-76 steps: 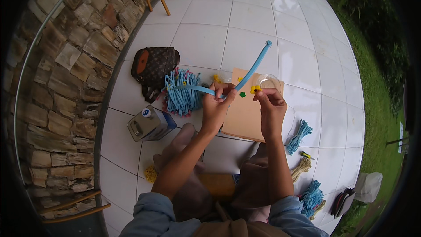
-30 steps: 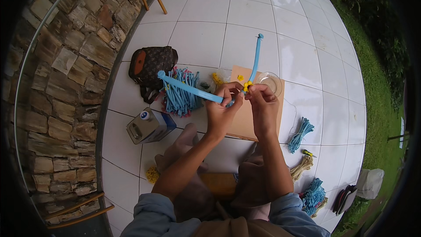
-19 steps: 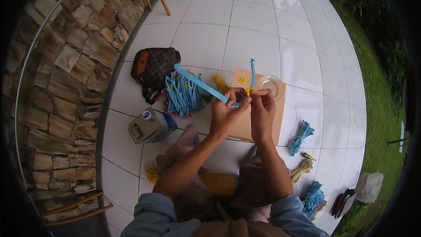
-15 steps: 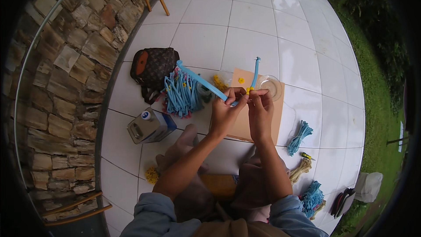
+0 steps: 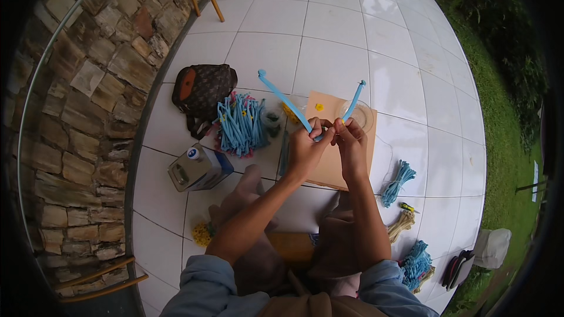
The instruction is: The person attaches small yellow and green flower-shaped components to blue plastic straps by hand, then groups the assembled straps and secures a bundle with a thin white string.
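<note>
A light-blue fabric strip (image 5: 286, 100) with a knotted end runs up to the left from my left hand (image 5: 308, 148). Its other visible length (image 5: 355, 100) rises from my right hand (image 5: 352, 144), also knotted at the tip. Both hands are closed and meet, fingertips pinching the strip between them. A bit of yellow shows at my right fingertips; the fingers hide most of it. Beneath my hands lies a brown cardboard sheet (image 5: 329, 171), with a small yellow flower-shaped piece (image 5: 319, 107) and a clear round dish (image 5: 365, 116) on it.
Left of my hands lie a pile of blue strips (image 5: 241, 126), a brown bag (image 5: 204, 95) and a metal can (image 5: 198, 169). Yellow pieces (image 5: 202, 234) sit by my leg. On the right are a blue bundle (image 5: 399, 183), a beige bundle (image 5: 401, 226) and a yellow-green tool (image 5: 407, 206).
The left length of strip has swung steeper, and the right one leans more to the right. The yellow piece, plainly visible before, is now mostly covered by my right fingers.
</note>
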`<state>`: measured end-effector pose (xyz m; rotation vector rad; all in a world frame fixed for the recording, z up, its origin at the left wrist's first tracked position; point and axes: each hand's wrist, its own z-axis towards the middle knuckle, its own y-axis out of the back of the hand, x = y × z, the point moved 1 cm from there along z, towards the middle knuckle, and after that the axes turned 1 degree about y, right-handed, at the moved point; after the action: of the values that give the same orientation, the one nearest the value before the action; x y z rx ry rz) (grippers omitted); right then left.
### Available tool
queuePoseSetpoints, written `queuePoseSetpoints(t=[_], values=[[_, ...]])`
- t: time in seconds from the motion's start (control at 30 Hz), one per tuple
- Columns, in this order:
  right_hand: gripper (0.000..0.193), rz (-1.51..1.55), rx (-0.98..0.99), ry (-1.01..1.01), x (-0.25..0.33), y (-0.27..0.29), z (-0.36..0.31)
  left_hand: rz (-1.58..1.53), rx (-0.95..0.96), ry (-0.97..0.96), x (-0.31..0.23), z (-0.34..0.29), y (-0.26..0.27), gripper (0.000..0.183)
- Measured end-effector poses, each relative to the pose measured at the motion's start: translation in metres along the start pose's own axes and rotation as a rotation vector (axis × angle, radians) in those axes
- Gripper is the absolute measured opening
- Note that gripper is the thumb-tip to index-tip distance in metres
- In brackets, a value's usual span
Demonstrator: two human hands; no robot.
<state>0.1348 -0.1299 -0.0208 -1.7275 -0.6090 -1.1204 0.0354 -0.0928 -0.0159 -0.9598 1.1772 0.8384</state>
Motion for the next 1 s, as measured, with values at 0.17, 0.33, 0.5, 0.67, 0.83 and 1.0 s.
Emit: queuePoseSetpoints(t=[0.17, 0.33, 0.5, 0.67, 0.83, 1.0], values=[[0.024, -0.108, -0.108, 0.089, -0.006, -0.006, 0.004, 0.044, -0.030, 0.021, -0.006, 0.000, 0.000, 0.039], [0.026, -0.178, -0.135, 0.112, -0.011, -0.010, 0.006, 0.003, -0.013, 0.017, 0.002, 0.001, 0.005, 0.038], [0.024, -0.142, -0.061, 0.018, -0.004, -0.017, 0.007, 0.027, -0.043, 0.024, 0.002, 0.001, 0.020, 0.039], [0.025, -0.328, 0.019, 0.056, -0.015, -0.012, 0.008, 0.125, -0.023, 0.036, 0.007, 0.001, 0.028, 0.039], [0.029, -0.385, -0.034, 0.126, -0.026, -0.014, 0.009, 0.156, -0.001, 0.075, 0.009, 0.000, 0.034, 0.039], [0.035, -0.647, -0.053, 0.152, -0.019, -0.027, 0.004, 0.136, 0.008, 0.079, 0.005, -0.002, 0.046, 0.038]])
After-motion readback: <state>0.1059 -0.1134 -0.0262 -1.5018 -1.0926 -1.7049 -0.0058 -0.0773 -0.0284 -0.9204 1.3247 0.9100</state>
